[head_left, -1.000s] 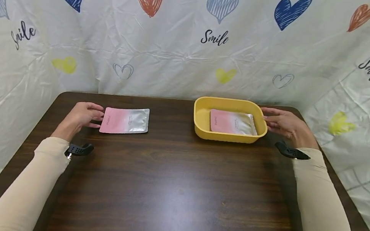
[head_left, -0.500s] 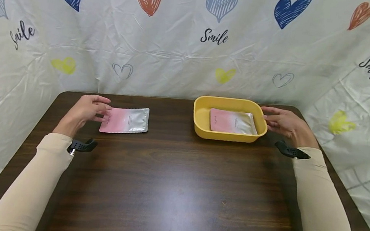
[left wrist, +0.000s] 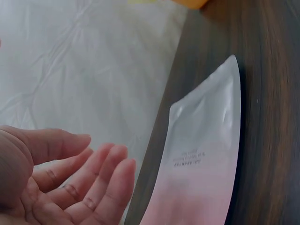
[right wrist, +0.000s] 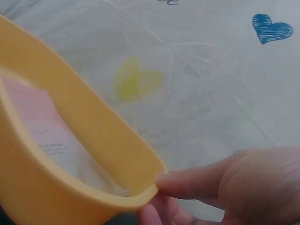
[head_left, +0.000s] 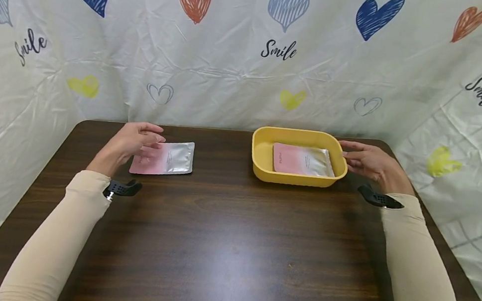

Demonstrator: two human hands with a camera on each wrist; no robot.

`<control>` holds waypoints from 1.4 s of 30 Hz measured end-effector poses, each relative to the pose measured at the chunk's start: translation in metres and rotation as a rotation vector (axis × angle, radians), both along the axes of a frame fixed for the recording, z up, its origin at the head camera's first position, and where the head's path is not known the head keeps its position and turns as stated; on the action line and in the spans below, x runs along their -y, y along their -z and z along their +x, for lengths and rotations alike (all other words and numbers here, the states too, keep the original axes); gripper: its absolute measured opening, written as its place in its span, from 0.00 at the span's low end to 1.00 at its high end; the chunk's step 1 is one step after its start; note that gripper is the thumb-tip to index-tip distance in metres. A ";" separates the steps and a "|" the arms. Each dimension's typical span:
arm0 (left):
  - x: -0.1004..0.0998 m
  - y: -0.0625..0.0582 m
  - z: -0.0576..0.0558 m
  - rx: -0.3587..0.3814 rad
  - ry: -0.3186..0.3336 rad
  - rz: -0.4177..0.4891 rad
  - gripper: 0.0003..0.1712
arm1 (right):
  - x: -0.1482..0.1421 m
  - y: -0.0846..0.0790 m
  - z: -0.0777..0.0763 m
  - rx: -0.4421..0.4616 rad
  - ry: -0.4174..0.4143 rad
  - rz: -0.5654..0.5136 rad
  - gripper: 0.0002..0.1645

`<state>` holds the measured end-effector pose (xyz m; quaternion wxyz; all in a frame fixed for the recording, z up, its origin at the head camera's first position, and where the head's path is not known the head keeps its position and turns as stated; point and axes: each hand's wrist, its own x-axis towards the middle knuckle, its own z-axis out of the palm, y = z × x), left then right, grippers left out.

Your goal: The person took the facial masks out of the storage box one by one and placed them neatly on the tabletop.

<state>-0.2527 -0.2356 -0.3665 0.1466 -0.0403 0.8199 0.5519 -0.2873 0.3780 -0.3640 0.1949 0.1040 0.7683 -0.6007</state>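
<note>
My left hand (head_left: 131, 144) hovers over the pink end of a flat pink-and-silver foil pouch (head_left: 180, 157) on the table. Its fingers are loosely bent, and the left wrist view shows nothing held, with the foil pouch (left wrist: 201, 136) beside the fingertips. On the right, my right hand (head_left: 370, 164) pinches the end rim of a yellow plastic basket (head_left: 296, 179); in the right wrist view the thumb (right wrist: 187, 183) lies at the rim and the other fingers are lower, outside the wall. A similar foil pouch (head_left: 300, 159) lies flat inside the basket.
The dark wooden table (head_left: 212, 237) ends at the back and sides against a white curtain (head_left: 221, 57) printed with hearts and "Smile". The basket stands near the table's back right corner. Black bands (head_left: 123, 188) are worn on both wrists.
My left hand has moved right and a little farther back, from the left edge of the loose pouch to above it. The pouch, the basket and my right hand have stayed in place.
</note>
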 end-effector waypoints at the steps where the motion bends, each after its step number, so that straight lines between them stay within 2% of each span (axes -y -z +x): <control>1: -0.004 0.000 -0.001 -0.009 0.009 0.016 0.27 | -0.001 0.000 0.000 -0.005 -0.007 0.003 0.35; 6: -0.026 -0.004 -0.006 -0.055 0.045 0.102 0.26 | -0.005 0.002 0.000 -0.019 0.000 0.015 0.35; 10: -0.046 -0.006 -0.009 -0.076 0.074 0.138 0.24 | -0.007 0.004 0.002 -0.040 -0.013 0.029 0.35; 17: -0.079 -0.013 -0.016 -0.089 0.127 0.205 0.20 | -0.012 0.007 0.003 -0.100 -0.065 -0.013 0.38; 30: -0.136 -0.026 -0.028 -0.108 0.213 0.245 0.19 | -0.012 0.010 0.003 -0.154 -0.095 0.028 0.37; 42: -0.184 -0.024 -0.038 -0.087 0.294 0.314 0.18 | -0.009 0.012 0.002 -0.131 -0.083 0.044 0.35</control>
